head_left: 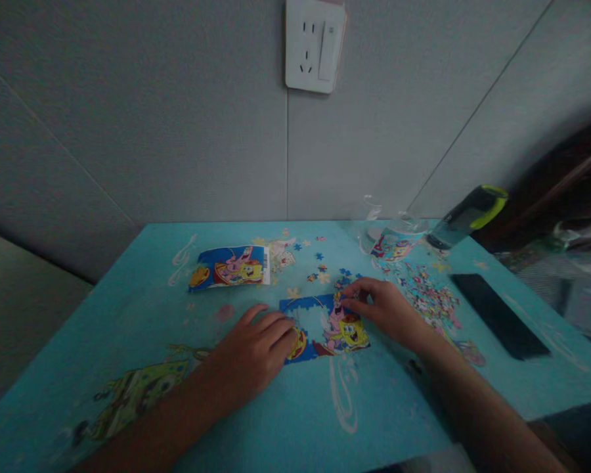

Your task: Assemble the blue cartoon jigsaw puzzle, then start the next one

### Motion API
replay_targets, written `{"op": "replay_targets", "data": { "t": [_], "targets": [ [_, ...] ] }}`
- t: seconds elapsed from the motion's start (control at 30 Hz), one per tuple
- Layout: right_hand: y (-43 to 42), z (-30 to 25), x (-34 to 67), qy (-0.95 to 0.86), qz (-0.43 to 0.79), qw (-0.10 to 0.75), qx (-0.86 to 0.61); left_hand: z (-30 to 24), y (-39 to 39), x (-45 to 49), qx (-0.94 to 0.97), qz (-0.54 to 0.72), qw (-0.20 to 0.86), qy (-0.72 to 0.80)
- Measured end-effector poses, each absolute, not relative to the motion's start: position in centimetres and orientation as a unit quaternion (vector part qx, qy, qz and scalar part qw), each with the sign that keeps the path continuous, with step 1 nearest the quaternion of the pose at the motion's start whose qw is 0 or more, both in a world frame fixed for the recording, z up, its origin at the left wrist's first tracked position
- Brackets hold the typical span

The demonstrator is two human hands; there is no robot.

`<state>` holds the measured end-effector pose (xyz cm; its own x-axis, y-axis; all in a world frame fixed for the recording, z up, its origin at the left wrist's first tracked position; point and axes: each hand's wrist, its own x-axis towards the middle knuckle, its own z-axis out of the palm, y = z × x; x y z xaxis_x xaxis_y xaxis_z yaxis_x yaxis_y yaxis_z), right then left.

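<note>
Partly assembled puzzle (pixel 350 334) on surface (pixel 276 427). Left hand (pixel 263 338) over puzzle's left end, loosely bent; right hand (pixel 380 303) at puzzle's upper-right corner, nearly pinched. Cannot tell what either grips.

No words can be read; tiny marks on the wall switch (pixel 327 50) and picture card (pixel 231 266) look too small

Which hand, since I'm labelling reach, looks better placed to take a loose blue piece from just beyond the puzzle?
Probably the right hand: it is at the upper right of the puzzle, close to the loose blue pieces. The left hand lies at the puzzle's left side, farther from them.
</note>
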<state>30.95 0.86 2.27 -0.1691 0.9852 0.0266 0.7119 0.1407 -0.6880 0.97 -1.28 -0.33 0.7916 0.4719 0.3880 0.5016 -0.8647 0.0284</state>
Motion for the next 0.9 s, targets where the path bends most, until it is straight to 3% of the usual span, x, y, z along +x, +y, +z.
{"op": "replay_targets", "data": {
  "t": [0.17, 0.47, 0.9],
  "targets": [
    [3.6, 2.1, 35.0, -0.645, 0.153, 0.287, -0.691, -1.2, -1.2, 0.7, -0.95, -0.175, 0.048, -0.255],
    [6.7, -0.8, 33.0, -0.666, 0.097, 0.275, -0.686, -1.1, -1.3, 0.9, -0.949, -0.189, 0.039, -0.25],
    [4.0, 0.0, 34.6, -0.695, 0.137, 0.253, -0.659, -0.6, -1.8, 1.0, -0.944, -0.223, 0.032, -0.24]
  ]
}}
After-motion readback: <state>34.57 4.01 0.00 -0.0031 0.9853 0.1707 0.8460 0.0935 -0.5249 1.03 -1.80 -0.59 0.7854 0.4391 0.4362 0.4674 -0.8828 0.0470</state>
